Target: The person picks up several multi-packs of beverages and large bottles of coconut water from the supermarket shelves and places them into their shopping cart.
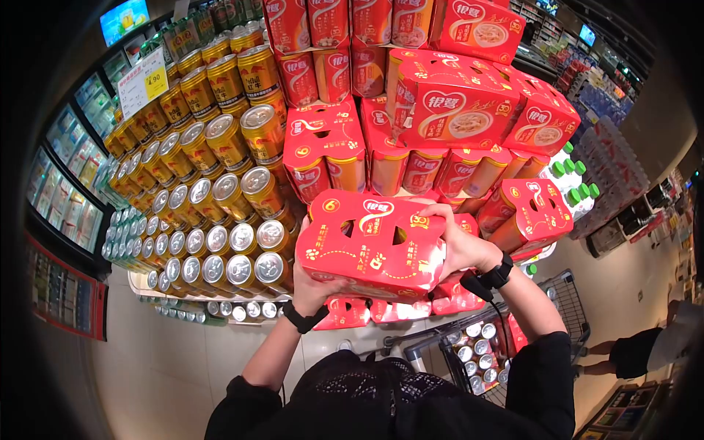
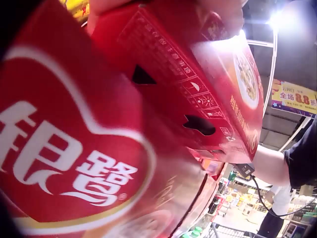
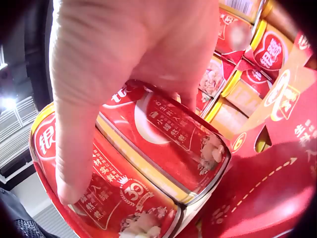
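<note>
You hold the red pack (image 1: 374, 249) before the near edge of the stack (image 1: 462, 103), your left hand (image 1: 309, 288) clamped on its near left corner, your right hand (image 1: 460, 248) on its right end.

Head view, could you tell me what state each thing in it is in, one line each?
Red six-pack, held between both grips, top panel closed apart from cutouts
Left grip, holding the six-pack's near left side
Right grip, holding its right side
Other red packs, stacked
Gold cans, upright, stacked in rows
Price sign, raised above the cans, showing 4.90
Upper-left screen, lit
Shopping cart, loaded with cans
</note>
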A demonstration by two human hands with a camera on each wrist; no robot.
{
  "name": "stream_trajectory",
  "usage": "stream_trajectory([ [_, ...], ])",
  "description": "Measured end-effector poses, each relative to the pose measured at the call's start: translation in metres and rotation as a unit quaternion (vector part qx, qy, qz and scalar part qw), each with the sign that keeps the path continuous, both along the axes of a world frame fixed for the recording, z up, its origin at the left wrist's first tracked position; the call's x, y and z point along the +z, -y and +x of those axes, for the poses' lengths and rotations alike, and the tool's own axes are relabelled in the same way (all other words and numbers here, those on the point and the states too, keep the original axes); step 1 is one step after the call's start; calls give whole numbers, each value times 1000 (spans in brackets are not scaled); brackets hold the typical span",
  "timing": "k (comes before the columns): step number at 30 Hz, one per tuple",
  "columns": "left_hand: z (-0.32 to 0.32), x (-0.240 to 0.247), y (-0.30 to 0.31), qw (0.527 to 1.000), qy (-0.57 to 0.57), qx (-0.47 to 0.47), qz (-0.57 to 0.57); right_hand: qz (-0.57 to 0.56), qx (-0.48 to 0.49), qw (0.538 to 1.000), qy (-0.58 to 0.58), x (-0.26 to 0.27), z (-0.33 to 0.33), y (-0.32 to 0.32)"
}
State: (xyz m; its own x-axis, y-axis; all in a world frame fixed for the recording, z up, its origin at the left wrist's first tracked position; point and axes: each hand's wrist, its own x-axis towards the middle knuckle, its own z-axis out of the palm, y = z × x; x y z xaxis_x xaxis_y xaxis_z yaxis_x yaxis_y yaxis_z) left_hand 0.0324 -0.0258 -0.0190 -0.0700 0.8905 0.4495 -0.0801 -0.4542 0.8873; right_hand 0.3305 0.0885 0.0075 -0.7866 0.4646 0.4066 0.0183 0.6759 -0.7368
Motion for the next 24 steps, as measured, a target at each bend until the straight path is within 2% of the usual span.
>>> stream_trajectory([
  [5, -11, -30, -9, 997, -55, 46, 33, 38, -22, 999, 25, -1, -4, -8],
  [8, -4, -19, -1, 999, -13, 22, -25, -10, -5, 1000, 16, -3, -5, -10],
  [11, -12, -34, -2, 998, -48, 44, -25, -12, -30, 999, -19, 2, -6, 1],
  [12, -4, -16, 2, 998, -49, 34, -37, -30, -46, 998, -29, -9, -2, 3],
  [15, -13, -14, 0, 999, -14, 8, -40, -201, -45, 967, -153, -24, 4, 26],
  [17, -10, 4, 4, 997, 59, -7, -54, -311, 0, 907, -283, -27, 1, 51],
  [19, -11, 14, -6, 992, 112, 12, -54, -366, -94, 868, -323, -22, -11, 68],
  [22, -10, 21, -20, 987, 125, -28, -92, -295, -198, 908, -224, -21, -28, 78],
  [24, -12, 15, -26, 974, 161, -55, -149, -265, -206, 916, -220, -28, -36, 78],
])
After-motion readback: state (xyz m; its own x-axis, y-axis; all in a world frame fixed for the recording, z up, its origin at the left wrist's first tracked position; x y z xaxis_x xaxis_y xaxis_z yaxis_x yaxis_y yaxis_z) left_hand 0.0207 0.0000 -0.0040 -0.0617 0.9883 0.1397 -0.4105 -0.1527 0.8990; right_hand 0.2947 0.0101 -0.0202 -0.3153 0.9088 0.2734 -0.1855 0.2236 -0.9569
